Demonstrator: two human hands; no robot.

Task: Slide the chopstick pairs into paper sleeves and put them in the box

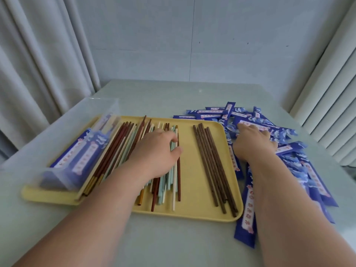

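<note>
Right grip [252, 143] just past tray [190, 170] edge

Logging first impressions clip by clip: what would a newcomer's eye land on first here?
The yellow tray in the middle, where the left hand lies on mixed-colour chopsticks and dark brown chopsticks lie apart on its right side. Then the heap of blue paper sleeves right of the tray, under the right hand, and the clear box at left holding sleeves.

Soft, even, cool daylight with faint shadows; wide-angle bending at edges, slight blur throughout.
</note>
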